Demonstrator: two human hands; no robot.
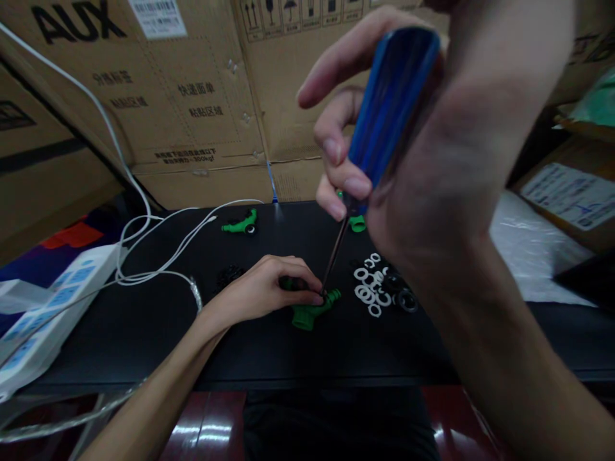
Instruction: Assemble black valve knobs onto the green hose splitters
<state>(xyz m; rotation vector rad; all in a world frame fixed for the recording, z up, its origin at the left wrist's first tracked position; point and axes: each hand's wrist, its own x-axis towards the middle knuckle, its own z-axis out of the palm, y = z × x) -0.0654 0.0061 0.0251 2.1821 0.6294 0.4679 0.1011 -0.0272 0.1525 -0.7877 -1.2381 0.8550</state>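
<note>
In the head view a screwdriver (pixel 391 102) with a blue handle slants down, its handle held in my right hand (pixel 432 160). The shaft's tip meets a green plastic fitting (pixel 310 315) lying on the black table (pixel 269 358). My left hand (pixel 283 285) rests at the fitting, with thumb and fingers pinched together on it close to the screwdriver's tip. Part of the fitting is hidden under these fingers, and whether a screw sits there cannot be seen. Right of it lies a pile of white rings (pixel 369 288) with black rings (pixel 407 299) beside them.
Another green fitting (pixel 243 223) lies at the back, and a green piece (pixel 357 223) shows behind the screwdriver. Small black parts (pixel 229 275) lie left of my hand. White cables (pixel 168 266) run to a power strip (pixel 62 307). Cardboard boxes (pixel 192 128) wall off the back.
</note>
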